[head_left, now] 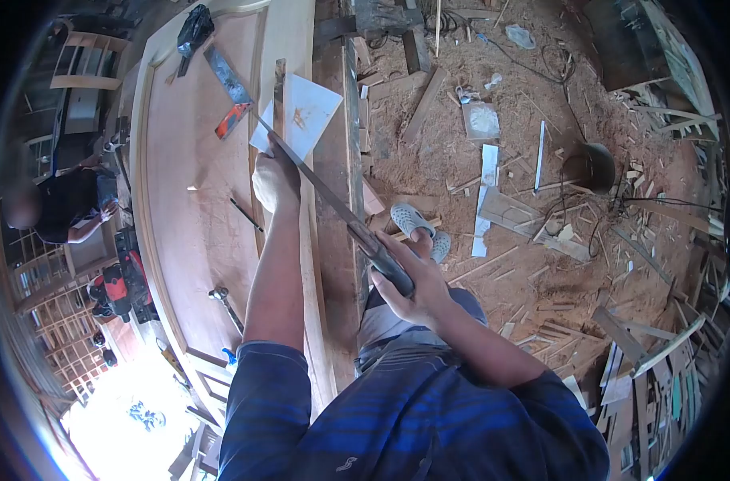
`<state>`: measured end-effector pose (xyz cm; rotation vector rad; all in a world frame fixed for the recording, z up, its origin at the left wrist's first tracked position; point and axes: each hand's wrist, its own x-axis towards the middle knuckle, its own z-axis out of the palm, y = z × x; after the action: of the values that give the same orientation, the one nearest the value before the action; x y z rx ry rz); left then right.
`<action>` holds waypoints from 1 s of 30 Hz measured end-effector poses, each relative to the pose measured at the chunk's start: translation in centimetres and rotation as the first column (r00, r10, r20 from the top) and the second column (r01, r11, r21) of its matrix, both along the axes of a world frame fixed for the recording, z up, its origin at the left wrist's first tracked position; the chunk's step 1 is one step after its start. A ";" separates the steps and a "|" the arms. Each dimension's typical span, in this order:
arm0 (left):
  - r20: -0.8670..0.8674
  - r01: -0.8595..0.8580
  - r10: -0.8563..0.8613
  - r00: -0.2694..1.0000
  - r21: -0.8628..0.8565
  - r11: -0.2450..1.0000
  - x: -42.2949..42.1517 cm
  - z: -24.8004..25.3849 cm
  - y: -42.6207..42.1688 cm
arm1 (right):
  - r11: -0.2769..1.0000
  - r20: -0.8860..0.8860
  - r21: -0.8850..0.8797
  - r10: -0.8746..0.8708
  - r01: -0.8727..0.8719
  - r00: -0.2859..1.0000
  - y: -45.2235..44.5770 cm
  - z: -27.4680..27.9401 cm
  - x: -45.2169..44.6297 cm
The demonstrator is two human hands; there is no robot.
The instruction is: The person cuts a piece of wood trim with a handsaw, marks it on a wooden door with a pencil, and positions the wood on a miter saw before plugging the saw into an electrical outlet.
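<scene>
You're in a woodwkg shop: sawdust-covered flr (413,172), scattered wood offcuts (425,104), plus hammer (231,311) on your lg wood panel (196,248).

To the right of the right hand (413,289), brown sawdust and wood scraps (511,213) covered the floor (461,220), where a dark bucket-like container (585,168) stood. Far left of the left hand (278,183) was pale lattice woodwork (60,327); behind it, nearer the body, white glare (112,421) washed out detail.
</scene>
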<state>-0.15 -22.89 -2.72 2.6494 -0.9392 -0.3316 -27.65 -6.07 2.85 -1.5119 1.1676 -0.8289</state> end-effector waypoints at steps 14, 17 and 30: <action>0.030 0.214 -0.225 0.974 0.198 0.956 2.8 -1.1 2.2 | 0.994 -0.004 0.111 0.021 -0.020 1.000 -4.3 0.8 4.5; 0.013 0.183 -0.189 0.982 0.186 0.965 1.4 -0.4 2.2 | 1.000 -0.102 0.009 -0.013 0.014 0.995 -4.1 1.4 4.1; -0.024 0.180 -0.179 0.984 0.121 0.976 0.9 0.5 2.3 | 0.998 -0.129 0.056 0.019 -0.012 0.991 -5.0 2.5 5.7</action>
<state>0.71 -20.61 -2.27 2.6728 -1.1935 -0.4620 -21.95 -11.05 5.30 -1.5461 1.2613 -0.6910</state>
